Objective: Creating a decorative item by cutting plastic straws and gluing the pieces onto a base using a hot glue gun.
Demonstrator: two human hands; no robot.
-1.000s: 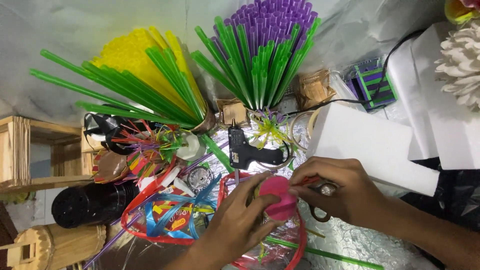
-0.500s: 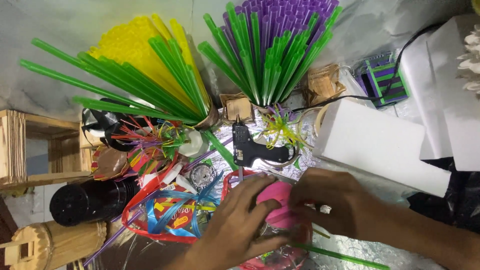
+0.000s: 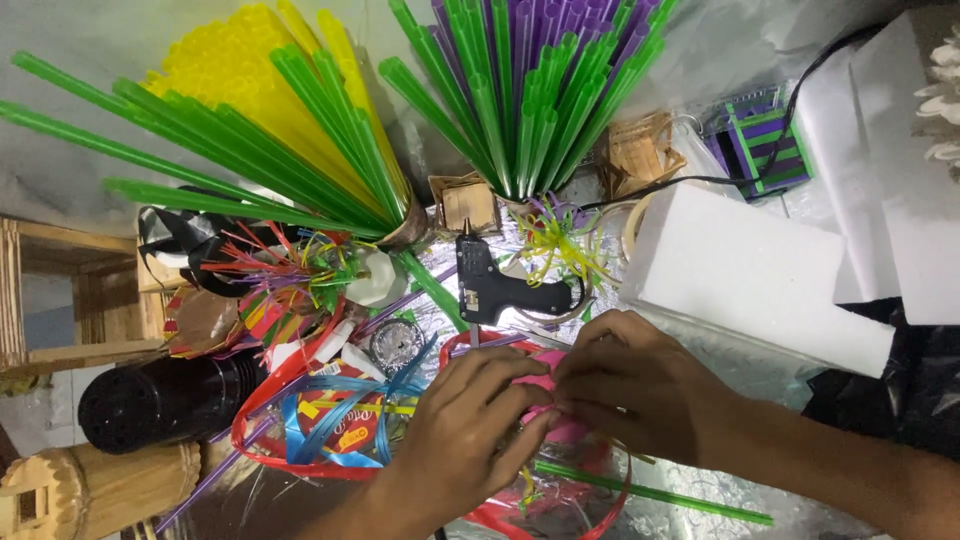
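Two hands closed together over one pink ball-like piece [image 3: 560, 425], mostly hidden, only a sliver of pink showing between the fingers. Left hand [image 3: 462, 420] cupped on the near-left side of it, fingers curled around; right hand [image 3: 625, 385] pressed on from the right, fingertips meeting the left hand's over the top, grip tight on the pink piece from both sides. Just beyond the pink piece, a black glue gun [image 3: 495, 285] lying flat on the foil-covered worktop [image 3: 700, 470], its cord running off to the right. Right of the glue gun, a white foam block [image 3: 750, 275], close to the right hand but apart from it. Left of the glue gun, a tangle of red, blue and yellow ribbon [image 3: 335, 420], touching the left hand's wrist side. Further beyond the glue gun, a bundle of purple and green straws [image 3: 530, 90] standing upright, and to the far left of it a fan of yellow and green straws [image 3: 250, 120]. Below the pink piece, a single green straw [image 3: 660, 493] lying flat under the right forearm. Left of the ribbon, a black ribbed pot [image 3: 160, 400] on its side.
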